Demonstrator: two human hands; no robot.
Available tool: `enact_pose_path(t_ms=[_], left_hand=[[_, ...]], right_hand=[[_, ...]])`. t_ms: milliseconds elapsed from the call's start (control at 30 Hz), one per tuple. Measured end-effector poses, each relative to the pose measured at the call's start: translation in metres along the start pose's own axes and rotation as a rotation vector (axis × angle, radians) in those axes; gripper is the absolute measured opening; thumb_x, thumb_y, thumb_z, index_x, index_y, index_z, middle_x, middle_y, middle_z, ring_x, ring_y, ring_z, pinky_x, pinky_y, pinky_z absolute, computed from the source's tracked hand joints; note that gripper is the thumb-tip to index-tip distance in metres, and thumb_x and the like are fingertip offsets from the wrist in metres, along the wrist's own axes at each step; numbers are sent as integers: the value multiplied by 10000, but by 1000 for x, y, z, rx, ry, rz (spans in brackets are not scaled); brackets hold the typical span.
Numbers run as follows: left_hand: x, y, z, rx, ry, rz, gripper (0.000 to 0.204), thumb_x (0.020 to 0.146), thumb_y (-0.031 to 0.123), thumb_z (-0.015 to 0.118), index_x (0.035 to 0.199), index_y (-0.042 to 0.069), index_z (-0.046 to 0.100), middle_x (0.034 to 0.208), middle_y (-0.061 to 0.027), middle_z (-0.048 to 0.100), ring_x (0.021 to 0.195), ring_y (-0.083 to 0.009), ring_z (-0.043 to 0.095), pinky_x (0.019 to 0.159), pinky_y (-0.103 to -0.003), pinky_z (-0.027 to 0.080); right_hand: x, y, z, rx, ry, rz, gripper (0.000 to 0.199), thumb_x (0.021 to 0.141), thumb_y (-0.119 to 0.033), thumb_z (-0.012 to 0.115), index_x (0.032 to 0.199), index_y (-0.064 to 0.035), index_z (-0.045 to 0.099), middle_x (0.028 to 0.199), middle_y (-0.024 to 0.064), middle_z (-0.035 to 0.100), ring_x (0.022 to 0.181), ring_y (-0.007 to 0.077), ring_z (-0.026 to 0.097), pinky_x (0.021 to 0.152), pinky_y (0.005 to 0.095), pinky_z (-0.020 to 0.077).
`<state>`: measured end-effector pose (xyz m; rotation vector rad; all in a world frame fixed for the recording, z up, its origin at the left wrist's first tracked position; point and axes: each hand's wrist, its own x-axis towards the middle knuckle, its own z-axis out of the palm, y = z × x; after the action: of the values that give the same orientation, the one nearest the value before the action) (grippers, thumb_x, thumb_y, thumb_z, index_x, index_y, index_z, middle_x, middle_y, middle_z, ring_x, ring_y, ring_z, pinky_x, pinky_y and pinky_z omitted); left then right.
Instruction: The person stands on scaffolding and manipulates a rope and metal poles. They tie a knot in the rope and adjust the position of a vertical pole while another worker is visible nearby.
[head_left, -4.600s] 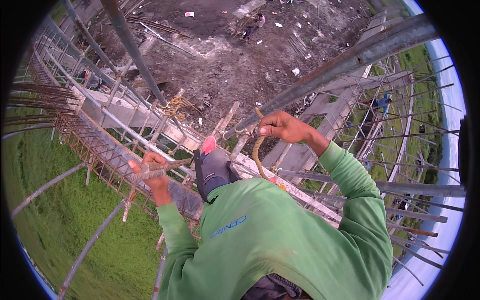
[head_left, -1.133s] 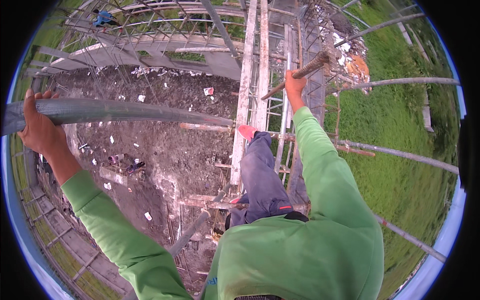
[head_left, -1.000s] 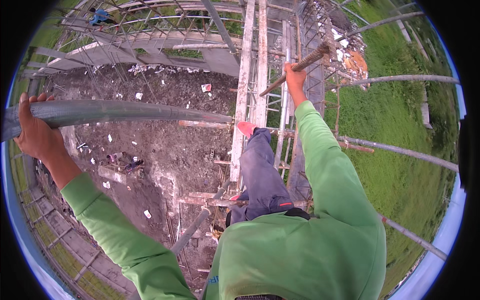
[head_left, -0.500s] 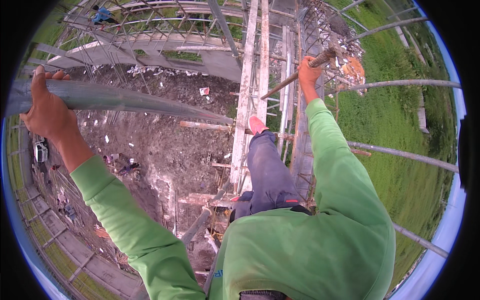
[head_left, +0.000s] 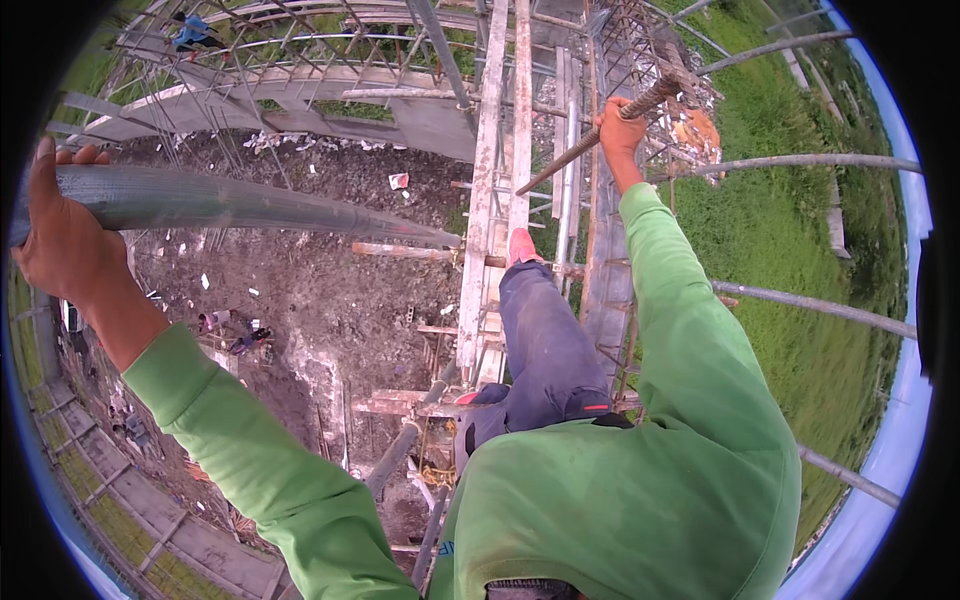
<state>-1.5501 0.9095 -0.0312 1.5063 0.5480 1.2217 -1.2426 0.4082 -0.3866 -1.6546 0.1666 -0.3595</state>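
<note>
My left hand [head_left: 70, 240] is wrapped round a thick grey metal scaffold pole [head_left: 260, 208], with the thumb lying up along it. Its far end comes down close to the planks. In my right hand [head_left: 622, 135] is a rusty ribbed steel bar [head_left: 570, 160], gripped near its thick upper end. The bar slants down to the left, and its lower tip appears over the planks. I stand high up on narrow wooden planks [head_left: 484, 200], one pink shoe [head_left: 521, 246] forward and the other foot partly hidden behind my leg.
Far below on the left lies muddy ground [head_left: 320, 300] with litter and people. At the upper left a person in blue [head_left: 195, 38] is on more scaffolding. Metal pipes [head_left: 820, 308] stick out over grass on the right. A concrete beam [head_left: 603, 260] runs beside the planks.
My left hand has shifted a little left and down in view. The right hand and bar have moved slightly, the bar's lower tip a little left. Both grips stay closed.
</note>
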Motion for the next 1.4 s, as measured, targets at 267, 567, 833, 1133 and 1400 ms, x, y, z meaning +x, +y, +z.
enact_pose_path(t_ms=[267,567,833,1133,1400], left_hand=[[-17,8,-27,-11,57,75,258,983,193,592,1021,-61,587,948,-160,615,907,-297,644,871,-404,529],[-36,33,-35,61,106,31,277,1005,283,549,1046,10,532,958,-80,515,913,-226,536,902,-396,462],[-35,45,-62,71,85,49,320,986,320,588,1098,30,513,927,-53,504,861,-191,521,851,-360,455],[-53,29,-27,149,274,64,253,866,348,655,950,109,645,818,-45,585,680,-213,570,581,-350,453],[-61,14,-40,103,409,-47,543,889,341,723,1271,2,538,1042,-122,605,903,-276,594,772,-428,508]], right_hand=[[28,-6,-2,44,-124,58,97,858,-48,625,916,-1,686,666,43,634,548,135,619,510,277,473],[84,-11,16,90,-277,123,116,846,-20,641,944,29,678,656,48,634,549,125,610,527,271,480],[149,-7,58,117,-215,168,125,840,-3,655,954,41,682,633,46,616,543,127,599,526,258,466],[184,-4,76,47,-253,131,111,873,-25,637,964,32,665,683,34,637,578,107,606,546,263,476],[173,61,72,-236,-258,-1,91,897,-53,615,963,2,648,706,38,634,590,103,600,551,278,483]])
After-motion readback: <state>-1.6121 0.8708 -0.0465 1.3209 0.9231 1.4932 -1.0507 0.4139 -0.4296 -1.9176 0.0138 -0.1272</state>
